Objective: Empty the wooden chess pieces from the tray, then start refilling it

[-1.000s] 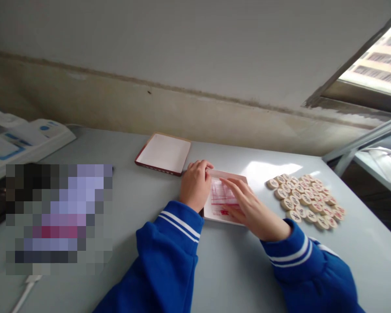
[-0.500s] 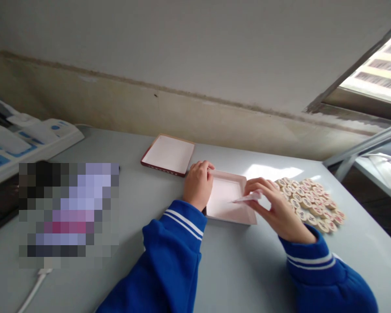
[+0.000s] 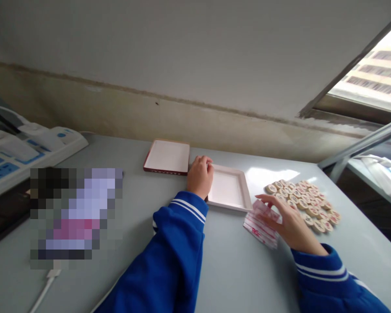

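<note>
My left hand (image 3: 200, 177) is closed over the left wall of an open shallow box (image 3: 230, 188) with a pale inside. Some of its fingertips are hidden. Just right of the box's near corner, my right hand (image 3: 288, 221) has a thin folded sheet (image 3: 262, 230), white and pink with red lines and marks, between its thumb and fingers. The sheet is low over the table and a little blurred. Beyond the right hand lie several round Chinese chess pieces (image 3: 304, 202), grouped in a flat cluster, with red or dark characters.
The box lid (image 3: 168, 156), red-sided and inside up, lies behind my left hand. On the left are a pixelated phone-like object (image 3: 81, 208) with a white cable (image 3: 44, 284), and a power strip (image 3: 35, 148) with plugs. A wall borders the table's back; a metal frame (image 3: 339, 169) stands right.
My right hand has moved the folded sheet out of the box, toward me and right, and its printed face now shows. My left hand stays at the box. The view has shifted slightly.
</note>
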The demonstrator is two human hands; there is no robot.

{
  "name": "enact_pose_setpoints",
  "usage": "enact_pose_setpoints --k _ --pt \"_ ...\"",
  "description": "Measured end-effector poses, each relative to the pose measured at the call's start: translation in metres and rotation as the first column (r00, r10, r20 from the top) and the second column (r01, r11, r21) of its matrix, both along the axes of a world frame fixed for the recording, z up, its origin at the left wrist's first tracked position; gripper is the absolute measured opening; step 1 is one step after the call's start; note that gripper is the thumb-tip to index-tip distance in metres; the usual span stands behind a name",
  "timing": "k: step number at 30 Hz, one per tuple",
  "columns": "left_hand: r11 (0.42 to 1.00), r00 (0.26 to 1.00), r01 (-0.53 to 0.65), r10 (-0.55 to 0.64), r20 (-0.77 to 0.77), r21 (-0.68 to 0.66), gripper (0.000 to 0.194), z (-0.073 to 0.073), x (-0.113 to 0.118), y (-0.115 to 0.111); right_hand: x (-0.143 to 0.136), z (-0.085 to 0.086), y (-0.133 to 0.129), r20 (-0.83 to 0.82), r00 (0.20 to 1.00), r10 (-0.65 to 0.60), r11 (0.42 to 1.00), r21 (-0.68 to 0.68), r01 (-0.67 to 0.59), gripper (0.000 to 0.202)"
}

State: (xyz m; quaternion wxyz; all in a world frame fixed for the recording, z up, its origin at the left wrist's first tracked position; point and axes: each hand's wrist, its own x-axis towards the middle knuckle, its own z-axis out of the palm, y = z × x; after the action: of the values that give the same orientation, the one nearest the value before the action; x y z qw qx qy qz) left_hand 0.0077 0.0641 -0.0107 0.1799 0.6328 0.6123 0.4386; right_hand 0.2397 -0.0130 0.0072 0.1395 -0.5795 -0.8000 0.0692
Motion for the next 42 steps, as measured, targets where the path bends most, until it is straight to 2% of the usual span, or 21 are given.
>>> enact_pose_setpoints --k 4,9,11,13,15,17,19,21,25,27,29,31,36,38,42 --pt "1.000 1.000 -0.016 0.015 0.026 0.027 0.016 -0.001 0.000 0.001 0.012 -0.006 -0.009 0.085 0.994 -0.063 0.982 0.181 0.047 0.036" --pt "0.998 0.999 -0.026 0.024 0.040 0.052 0.016 -0.001 0.000 0.000 0.014 -0.007 -0.022 0.186 0.969 -0.162 0.966 0.231 0.117 0.038" --pt "0.997 0.999 -0.025 0.023 0.024 0.077 0.017 0.001 -0.001 -0.002 0.011 -0.004 -0.020 0.181 0.974 -0.134 0.982 0.156 0.107 0.036" --pt "0.994 1.000 -0.012 0.013 -0.005 0.111 0.018 0.003 -0.002 -0.004 0.008 0.003 -0.014 0.156 0.984 -0.089 0.996 -0.001 0.090 0.031" --pt "0.987 1.000 0.005 -0.001 -0.025 0.161 0.019 0.005 -0.003 -0.007 0.008 0.010 -0.006 0.142 0.989 -0.032 0.983 -0.173 0.057 0.025" --pt "0.976 1.000 0.009 -0.004 -0.025 0.218 0.020 0.007 -0.005 -0.009 0.011 0.016 0.001 0.130 0.991 0.040 0.961 -0.278 -0.002 0.020" --pt "0.962 1.000 0.000 0.004 -0.015 0.273 0.020 0.007 -0.006 -0.010 0.015 0.021 0.006 0.083 0.990 0.113 0.944 -0.319 -0.081 0.018" --pt "0.949 1.000 -0.011 0.013 -0.004 0.314 0.019 0.007 -0.007 -0.010 0.016 0.030 0.010 -0.026 0.988 0.151 0.940 -0.306 -0.152 0.021" --pt "0.917 0.999 -0.003 0.018 -0.033 0.400 0.018 0.006 -0.007 -0.010 0.000 0.051 0.026 -0.278 0.951 0.138 0.935 -0.280 -0.217 0.028" --pt "0.872 0.996 0.042 0.002 -0.090 0.488 0.022 0.005 -0.005 -0.012 -0.015 0.054 0.040 -0.367 0.922 0.122 0.938 -0.262 -0.228 0.032" --pt "0.813 0.984 0.135 -0.041 -0.176 0.566 0.031 0.005 -0.003 -0.015 -0.032 0.046 0.056 -0.381 0.913 0.143 0.959 -0.175 -0.223 0.029" --pt "0.782 0.962 0.223 -0.080 -0.261 0.581 0.035 0.007 -0.002 -0.019 -0.047 0.031 0.068 -0.332 0.931 0.154 0.979 -0.072 -0.188 0.022" --pt "0.862 0.909 0.299 -0.127 -0.397 0.409 0.027 0.016 -0.009 -0.036 -0.072 -0.005 0.079 -0.210 0.976 0.059 0.998 0.012 -0.058 0.029" --pt "0.886 0.895 0.303 -0.139 -0.424 0.351 0.025 0.018 -0.013 -0.041 -0.076 -0.010 0.078 -0.183 0.981 0.055 0.998 0.028 -0.051 0.030" --pt "0.923 0.899 0.267 -0.133 -0.418 0.279 0.031 0.016 -0.016 -0.044 -0.077 -0.009 0.076 -0.156 0.986 0.066 0.998 0.034 -0.061 0.032"
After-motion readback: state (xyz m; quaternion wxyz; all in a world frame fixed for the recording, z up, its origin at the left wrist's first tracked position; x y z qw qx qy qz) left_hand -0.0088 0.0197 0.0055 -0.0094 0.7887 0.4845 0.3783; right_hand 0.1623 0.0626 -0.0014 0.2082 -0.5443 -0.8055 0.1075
